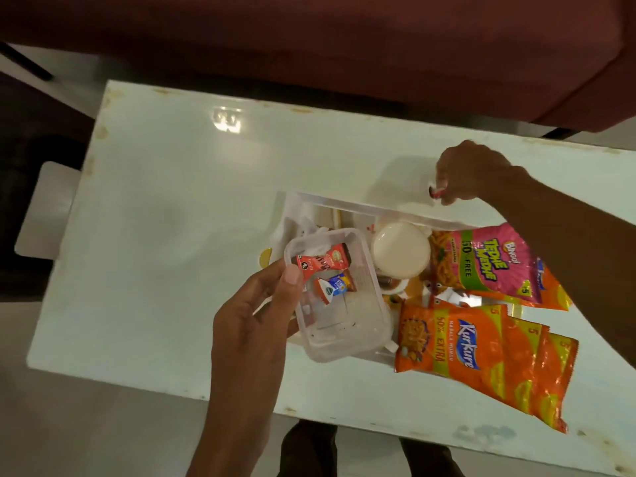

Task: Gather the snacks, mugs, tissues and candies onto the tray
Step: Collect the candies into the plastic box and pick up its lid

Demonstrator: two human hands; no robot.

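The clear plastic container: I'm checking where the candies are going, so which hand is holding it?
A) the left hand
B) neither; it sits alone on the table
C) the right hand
A: the left hand grips the near-left edge of the clear plastic container, thumb over its rim, with candies inside, while the right hand is farther back, pinching a small wrapped candy above the table.

A glossy white rectangular table (165, 215) with stained edges carries a clear plastic tray (347, 204) just below the right hand (471, 173), its orange snack packets (481, 359) spilling rightward onto the tabletop.
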